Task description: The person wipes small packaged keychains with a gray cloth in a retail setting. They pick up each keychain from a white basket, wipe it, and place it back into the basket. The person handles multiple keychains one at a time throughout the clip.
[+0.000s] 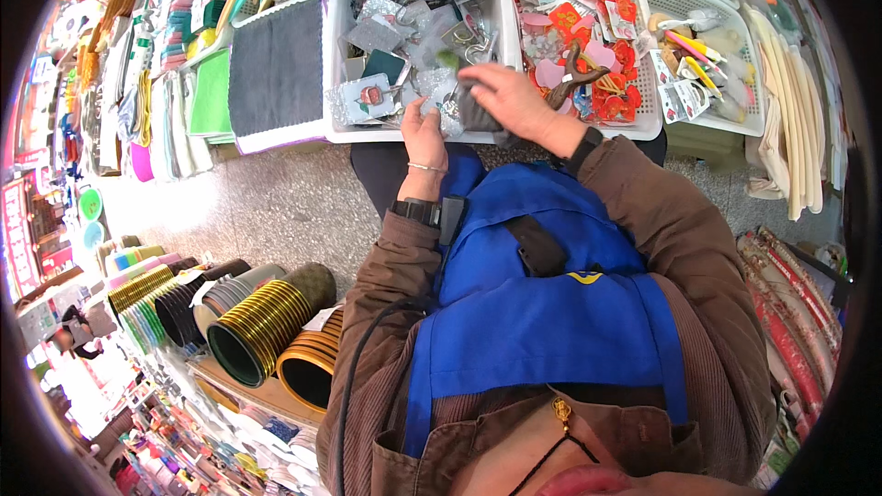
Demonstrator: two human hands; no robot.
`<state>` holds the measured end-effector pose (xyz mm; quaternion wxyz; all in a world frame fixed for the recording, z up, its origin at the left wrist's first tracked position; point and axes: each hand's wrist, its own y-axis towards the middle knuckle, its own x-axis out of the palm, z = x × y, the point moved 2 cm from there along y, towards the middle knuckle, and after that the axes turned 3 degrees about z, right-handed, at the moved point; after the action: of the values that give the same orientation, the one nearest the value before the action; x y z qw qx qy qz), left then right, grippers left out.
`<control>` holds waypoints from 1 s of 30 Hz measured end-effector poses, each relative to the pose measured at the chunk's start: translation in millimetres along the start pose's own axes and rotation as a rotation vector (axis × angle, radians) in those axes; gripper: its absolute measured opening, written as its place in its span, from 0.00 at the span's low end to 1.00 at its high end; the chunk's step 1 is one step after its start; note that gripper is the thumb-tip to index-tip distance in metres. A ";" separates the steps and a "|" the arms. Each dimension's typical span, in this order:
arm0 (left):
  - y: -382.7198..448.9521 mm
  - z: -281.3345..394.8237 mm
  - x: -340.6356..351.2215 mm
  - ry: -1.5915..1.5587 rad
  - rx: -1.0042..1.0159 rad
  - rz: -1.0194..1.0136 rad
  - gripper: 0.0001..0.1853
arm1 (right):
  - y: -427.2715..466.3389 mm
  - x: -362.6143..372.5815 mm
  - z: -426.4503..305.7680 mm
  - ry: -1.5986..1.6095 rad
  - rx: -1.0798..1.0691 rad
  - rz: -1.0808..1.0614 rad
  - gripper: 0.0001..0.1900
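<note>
My left hand [424, 138] reaches over the near edge of a white plastic basket [335, 48], its fingertips at clear plastic packets [437, 86]. A dark grey cloth [479, 110] lies at the near right corner of this basket. My right hand [506, 100] rests on the cloth with fingers bent; whether it grips it is not plain. Around both hands lie small packets, metal hooks and a card with a red flower design [372, 98]. To the right, a second white basket [651, 100] holds red and pink ornaments and a brown forked wooden piece [575, 76].
A third white basket [756, 110] with pens and packets stands further right, beside hanging cream cloths [785, 110]. Dark grey cloth [275, 76] and green cloth [211, 100] lie at left. Ribbed, gold-coloured bins [262, 331] lie at lower left on a shelf.
</note>
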<state>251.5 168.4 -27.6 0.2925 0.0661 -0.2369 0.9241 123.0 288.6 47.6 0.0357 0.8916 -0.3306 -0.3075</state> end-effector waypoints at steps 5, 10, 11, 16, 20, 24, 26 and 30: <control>5.5 -5.4 3.3 0.340 0.299 -0.016 0.11 | 0.4 11.9 21.6 -0.333 0.254 -0.324 0.14; 9.9 -8.4 -2.1 0.042 0.137 0.014 0.12 | -1.5 -25.7 41.6 -0.215 0.285 0.278 0.10; 10.0 -7.2 -3.0 0.000 0.045 0.038 0.12 | -4.3 -27.2 41.3 -0.247 0.236 0.280 0.10; 8.0 8.9 11.6 -0.147 -0.027 0.146 0.14 | -26.2 -13.4 29.8 -0.339 0.011 0.238 0.09; 21.5 32.7 23.7 -0.043 0.042 0.109 0.13 | -25.9 -3.6 30.5 -0.472 -0.045 0.202 0.09; 56.9 48.1 61.9 0.038 0.096 0.138 0.13 | -25.0 -3.6 33.6 -0.534 -0.052 0.171 0.11; 83.2 54.8 94.9 -0.048 0.153 0.119 0.14 | -26.1 -4.0 34.9 -0.536 -0.037 0.141 0.11; 135.4 65.0 145.8 -0.057 0.112 -0.024 0.11 | -27.1 -2.9 37.6 -0.515 -0.013 0.132 0.13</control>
<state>53.4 114.7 13.6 0.2924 0.1113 -0.1920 0.9302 115.1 316.8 11.4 -0.0240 0.7604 -0.3841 -0.5232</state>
